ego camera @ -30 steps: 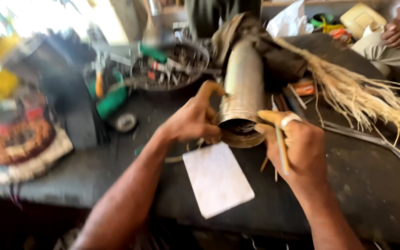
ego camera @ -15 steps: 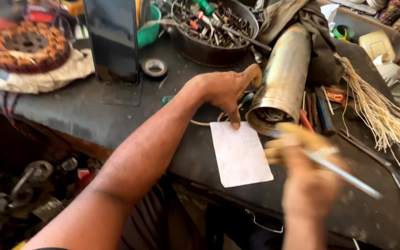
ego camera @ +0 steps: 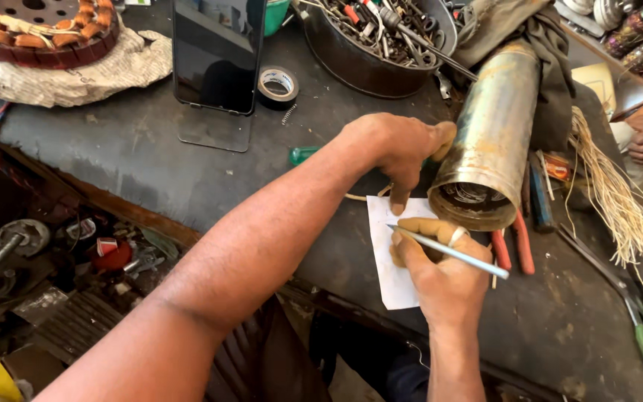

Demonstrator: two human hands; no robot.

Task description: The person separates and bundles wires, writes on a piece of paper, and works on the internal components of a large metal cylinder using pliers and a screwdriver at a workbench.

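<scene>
Right hand: the right hand (ego camera: 440,272) is clenched round a thin pen (ego camera: 452,251), tip down on the white paper (ego camera: 390,279).
Left hand: the left hand (ego camera: 400,149) has fingers spread loose, one fingertip pinning the paper's far edge.
Paper: flat on the dark workbench (ego camera: 135,160), just near-left of the metal cylinder (ego camera: 489,141).
Far side: bowl of tools (ego camera: 377,37).

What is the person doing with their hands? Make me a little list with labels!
left hand: a fingertip presses on the white paper, beside the metal cylinder
right hand: holds a thin pen, tip on the paper
cylinder: lies on its side, open end toward the person
workbench: dark and grimy
behind: bowl of tools, tape roll, upright phone
beside the cylinder: red-handled pliers
</scene>
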